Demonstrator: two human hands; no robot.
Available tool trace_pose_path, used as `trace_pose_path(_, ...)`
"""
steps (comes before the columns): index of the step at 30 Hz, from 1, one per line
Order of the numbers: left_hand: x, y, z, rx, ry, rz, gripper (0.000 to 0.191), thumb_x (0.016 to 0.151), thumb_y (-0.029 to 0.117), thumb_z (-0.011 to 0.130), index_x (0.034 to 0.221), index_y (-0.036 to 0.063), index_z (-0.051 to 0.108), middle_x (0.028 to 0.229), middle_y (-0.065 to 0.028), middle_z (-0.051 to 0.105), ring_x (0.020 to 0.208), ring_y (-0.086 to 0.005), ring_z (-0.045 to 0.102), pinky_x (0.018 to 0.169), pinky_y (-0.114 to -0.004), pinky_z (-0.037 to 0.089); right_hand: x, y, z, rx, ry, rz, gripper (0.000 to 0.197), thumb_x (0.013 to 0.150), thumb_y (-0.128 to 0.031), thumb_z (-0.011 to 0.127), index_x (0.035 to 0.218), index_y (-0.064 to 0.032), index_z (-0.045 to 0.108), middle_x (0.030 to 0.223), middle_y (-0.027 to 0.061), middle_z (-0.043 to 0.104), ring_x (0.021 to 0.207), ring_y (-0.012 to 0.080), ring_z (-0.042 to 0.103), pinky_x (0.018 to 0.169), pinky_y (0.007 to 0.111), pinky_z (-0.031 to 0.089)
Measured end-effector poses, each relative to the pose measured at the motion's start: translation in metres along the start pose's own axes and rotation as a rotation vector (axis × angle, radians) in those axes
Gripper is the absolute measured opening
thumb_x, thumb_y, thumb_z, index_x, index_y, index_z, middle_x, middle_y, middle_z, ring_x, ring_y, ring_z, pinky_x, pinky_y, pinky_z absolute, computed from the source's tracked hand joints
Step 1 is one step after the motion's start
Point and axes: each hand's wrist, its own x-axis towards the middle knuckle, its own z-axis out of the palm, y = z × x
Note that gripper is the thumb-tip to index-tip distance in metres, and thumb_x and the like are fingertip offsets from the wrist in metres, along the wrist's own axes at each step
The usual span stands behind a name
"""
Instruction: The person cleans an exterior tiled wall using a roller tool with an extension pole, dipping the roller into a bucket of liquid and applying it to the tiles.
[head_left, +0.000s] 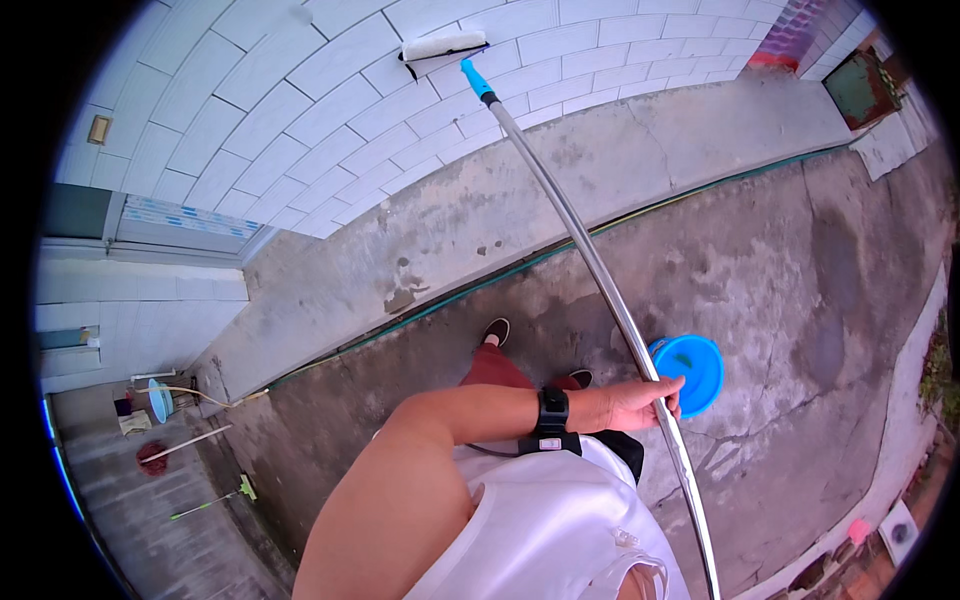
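My left hand (646, 403) reaches across my body and is closed around a silver telescopic metal pole (577, 234). The pole's far end has a light-blue grip (475, 78). Beyond it, a washer head with a white fuzzy sleeve (444, 46) and black edging lies against the white tiled wall (337, 97). Just past my fingers, a blue plastic bucket (701, 375) stands on the concrete floor, partly hidden by the hand and pole. My right hand is out of view, and the pole's near end runs off the bottom edge.
A raised concrete ledge (570, 150) follows the wall, with a green hose (450, 295) along its foot. At left are a string mop (154, 459), a green-headed cleaning tool (247, 487) and a light-blue basin (160, 401). A rusty green box (859, 91) stands at upper right.
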Motion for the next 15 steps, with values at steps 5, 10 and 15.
trace_pose_path(5,-0.031,0.010,-0.009,-0.055,-0.159,-0.037,0.030,0.078,0.032,0.055,0.062,0.0089,0.045,0.065,-0.0026,0.047,0.073,-0.0176,0.047,0.074,-0.028,0.039,-0.033,-0.049,-0.070,-0.026,0.017,0.163,0.013,0.064,-0.010,0.052,0.074,-0.0036,0.056,0.057,0.0174,0.054,0.049,0.0292,0.052,0.047,0.040,0.041)
trace_pose_path(10,-0.044,0.049,-0.063,-0.311,-0.030,0.035,0.034,0.081,0.031,0.052,0.059,0.0062,0.045,0.058,-0.0039,0.046,0.065,-0.0176,0.048,0.074,-0.032,0.040,-0.031,-0.135,-0.139,-0.015,0.210,-0.015,0.011,0.061,-0.008,0.056,0.071,-0.0044,0.054,0.060,0.0154,0.053,0.053,0.0304,0.052,0.049,0.040,0.041)
trace_pose_path(15,-0.065,0.093,-0.124,-0.398,0.057,0.048,0.029,0.081,0.028,0.052,0.062,0.0071,0.047,0.052,-0.0039,0.047,0.059,-0.0195,0.050,0.071,-0.035,0.042,-0.034,-0.228,-0.175,-0.129,0.271,-0.093,0.009,0.060,-0.007,0.057,0.068,-0.0053,0.052,0.059,0.0141,0.052,0.053,0.0300,0.052,0.048,0.040,0.041)
